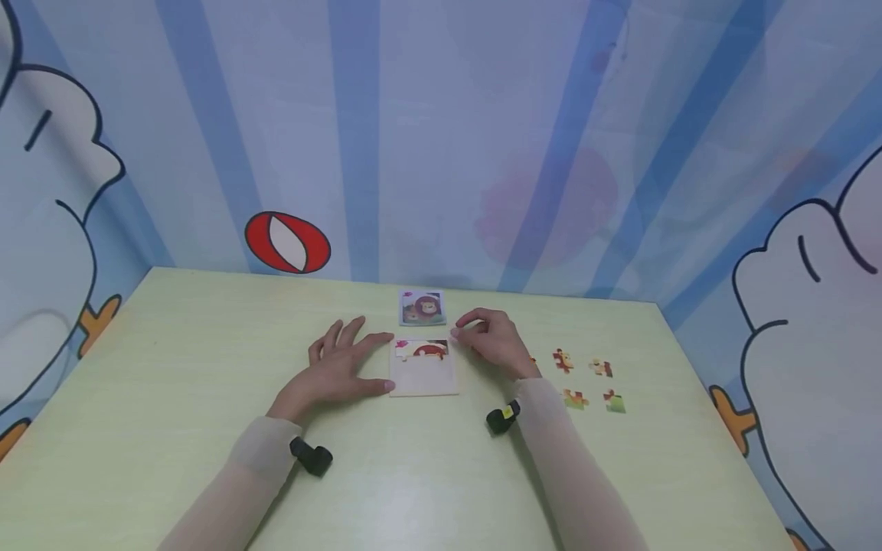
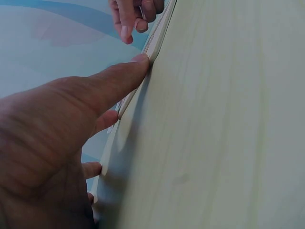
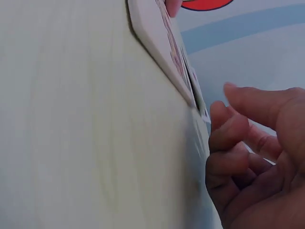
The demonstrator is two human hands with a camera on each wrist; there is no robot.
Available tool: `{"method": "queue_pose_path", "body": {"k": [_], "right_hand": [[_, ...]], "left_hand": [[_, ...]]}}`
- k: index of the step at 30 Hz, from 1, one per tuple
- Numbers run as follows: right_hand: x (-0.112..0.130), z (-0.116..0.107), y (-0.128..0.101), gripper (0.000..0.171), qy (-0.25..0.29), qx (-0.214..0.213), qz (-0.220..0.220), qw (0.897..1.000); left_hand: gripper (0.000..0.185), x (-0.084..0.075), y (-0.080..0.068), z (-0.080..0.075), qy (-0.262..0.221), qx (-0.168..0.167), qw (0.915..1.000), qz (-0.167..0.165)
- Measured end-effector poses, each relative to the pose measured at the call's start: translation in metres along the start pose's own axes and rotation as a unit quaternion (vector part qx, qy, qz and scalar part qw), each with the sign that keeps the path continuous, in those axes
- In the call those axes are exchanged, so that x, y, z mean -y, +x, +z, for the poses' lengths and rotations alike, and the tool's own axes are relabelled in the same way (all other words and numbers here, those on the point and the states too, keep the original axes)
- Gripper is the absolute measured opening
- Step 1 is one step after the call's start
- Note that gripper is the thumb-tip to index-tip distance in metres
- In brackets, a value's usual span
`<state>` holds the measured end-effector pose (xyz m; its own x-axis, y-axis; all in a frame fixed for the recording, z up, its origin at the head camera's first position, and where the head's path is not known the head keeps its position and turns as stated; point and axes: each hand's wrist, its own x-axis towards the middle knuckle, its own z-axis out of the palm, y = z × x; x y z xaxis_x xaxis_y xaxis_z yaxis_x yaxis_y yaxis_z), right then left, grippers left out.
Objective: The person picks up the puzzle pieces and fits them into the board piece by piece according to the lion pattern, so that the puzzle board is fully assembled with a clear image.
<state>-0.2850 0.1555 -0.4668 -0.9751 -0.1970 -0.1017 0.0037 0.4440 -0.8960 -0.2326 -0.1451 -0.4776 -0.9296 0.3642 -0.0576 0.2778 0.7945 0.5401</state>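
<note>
A white square puzzle board (image 1: pixel 423 379) lies flat on the table, with a strip of joined puzzle pieces (image 1: pixel 429 350) along its top edge. My left hand (image 1: pixel 338 371) is spread at the board's left side, its thumb touching the lower left edge and its index finger by the upper left corner. In the left wrist view the left thumb (image 2: pixel 124 76) rests against the board's edge. By the upper right corner hovers my right hand (image 1: pixel 492 340), fingers loosely bent and thumb apart from them. Nothing shows between the right fingers (image 3: pixel 228 133).
Just behind the board lies a picture card (image 1: pixel 423 308) with a lion on it. Several loose puzzle pieces (image 1: pixel 575 399) lie on the table (image 1: pixel 172 367) right of my right forearm, one partly hidden by the hand. A printed cloth backdrop (image 1: pixel 427 153) stands along the table's back edge.
</note>
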Motion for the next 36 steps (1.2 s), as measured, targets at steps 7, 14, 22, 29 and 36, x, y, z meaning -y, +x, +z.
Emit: {"method": "queue_pose_path", "body": {"k": [7,14,22,29,36], "right_hand": [[-0.010,-0.029,-0.010,0.025,0.007,-0.020,0.014,1.000],[-0.017,-0.055,-0.019,0.027,-0.007,-0.029,0.016,0.999],[-0.031,-0.080,-0.034,0.029,-0.052,-0.029,0.045,0.997],[-0.035,-0.096,-0.044,0.031,-0.111,-0.003,0.052,0.992],[-0.040,-0.098,-0.050,0.028,-0.174,0.011,0.067,0.982]], "left_hand": [[0.081,0.000,0.001,0.000,0.004,-0.002,1.0000,0.005],[0.081,-0.001,0.001,-0.003,0.002,-0.001,1.0000,0.006],[0.081,-0.002,-0.002,-0.002,-0.006,0.001,1.0000,0.006],[0.080,-0.003,-0.004,-0.003,-0.002,0.000,1.0000,0.002],[0.081,-0.003,-0.002,-0.002,-0.004,0.002,1.0000,0.007]]}}
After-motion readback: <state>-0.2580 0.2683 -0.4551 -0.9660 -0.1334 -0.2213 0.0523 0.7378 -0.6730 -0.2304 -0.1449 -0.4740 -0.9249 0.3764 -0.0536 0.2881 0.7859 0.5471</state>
